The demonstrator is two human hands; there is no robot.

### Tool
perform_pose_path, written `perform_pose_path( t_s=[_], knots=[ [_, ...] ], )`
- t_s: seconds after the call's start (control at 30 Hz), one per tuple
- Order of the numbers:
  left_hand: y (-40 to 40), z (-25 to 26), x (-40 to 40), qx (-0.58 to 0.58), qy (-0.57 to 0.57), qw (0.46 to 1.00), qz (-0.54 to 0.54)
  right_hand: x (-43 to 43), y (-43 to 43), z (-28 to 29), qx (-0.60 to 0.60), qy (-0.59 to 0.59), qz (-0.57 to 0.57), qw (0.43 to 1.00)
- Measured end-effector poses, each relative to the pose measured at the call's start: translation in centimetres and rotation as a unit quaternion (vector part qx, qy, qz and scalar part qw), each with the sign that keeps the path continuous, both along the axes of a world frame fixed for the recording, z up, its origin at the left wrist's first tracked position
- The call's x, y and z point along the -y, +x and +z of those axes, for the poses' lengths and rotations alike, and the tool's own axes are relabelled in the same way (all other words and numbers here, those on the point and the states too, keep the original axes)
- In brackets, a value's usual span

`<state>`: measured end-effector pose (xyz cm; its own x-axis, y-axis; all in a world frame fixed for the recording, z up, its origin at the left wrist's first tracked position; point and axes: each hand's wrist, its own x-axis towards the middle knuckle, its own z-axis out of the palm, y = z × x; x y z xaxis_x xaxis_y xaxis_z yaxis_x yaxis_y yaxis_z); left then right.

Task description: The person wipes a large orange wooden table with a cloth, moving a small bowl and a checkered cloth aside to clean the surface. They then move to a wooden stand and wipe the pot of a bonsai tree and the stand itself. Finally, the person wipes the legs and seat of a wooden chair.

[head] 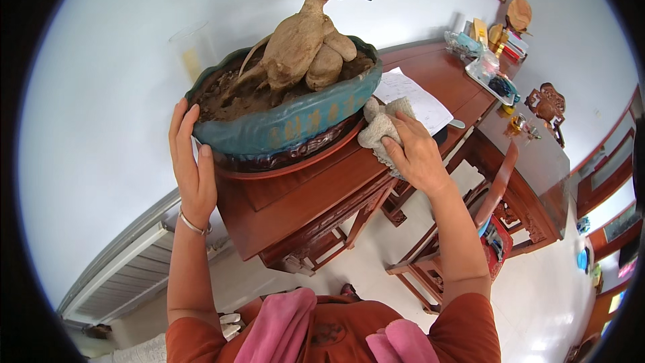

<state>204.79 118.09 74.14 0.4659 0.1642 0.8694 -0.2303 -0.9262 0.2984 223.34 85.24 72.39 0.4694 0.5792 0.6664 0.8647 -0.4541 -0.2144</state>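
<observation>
A blue-green glazed oval pot [292,128] bearing writing stands on a dark carved base [302,146] above a reddish-orange tray [282,172]. In its soil grows a bonsai with a swollen trunk [292,50] and green leaves. My left hand [192,161] rests against the pot's left end, fingertips at the rim, gripping nothing. My right hand [415,148] holds a bunched grey-beige cloth [380,131] at the right end of the pot, over the wooden table [297,196]. Part of the cloth hangs over the table's front edge.
Handwritten paper [413,98] lies right of the pot. Farther along are a tray of small items [486,78] and a round wooden plaque [519,13]. A wooden chair [499,186] stands at right before a glass-topped table [534,151]. A white radiator [126,262] lines the left wall.
</observation>
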Motion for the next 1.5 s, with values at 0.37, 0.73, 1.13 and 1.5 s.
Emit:
perform_pose_path(
  t_s=[0.37,0.73,1.13,1.5],
  knots=[
    [0.3,-0.3,0.4,0.019,-0.016,1.000,0.004,-1.8,-1.9,-0.8,0.036,0.035,0.079,0.996],
    [0.5,-0.5,0.9,0.016,-0.019,1.000,0.009,-1.9,-2.5,-1.9,0.051,0.073,0.149,0.985],
    [0.1,-0.1,1.0,0.002,-0.033,0.999,0.013,-0.1,0.6,-2.1,-0.284,0.337,0.090,0.893],
    [-0.4,0.2,0.4,-0.011,-0.002,1.000,0.013,0.6,3.6,1.5,-0.441,0.592,0.156,0.656]
  ],
)
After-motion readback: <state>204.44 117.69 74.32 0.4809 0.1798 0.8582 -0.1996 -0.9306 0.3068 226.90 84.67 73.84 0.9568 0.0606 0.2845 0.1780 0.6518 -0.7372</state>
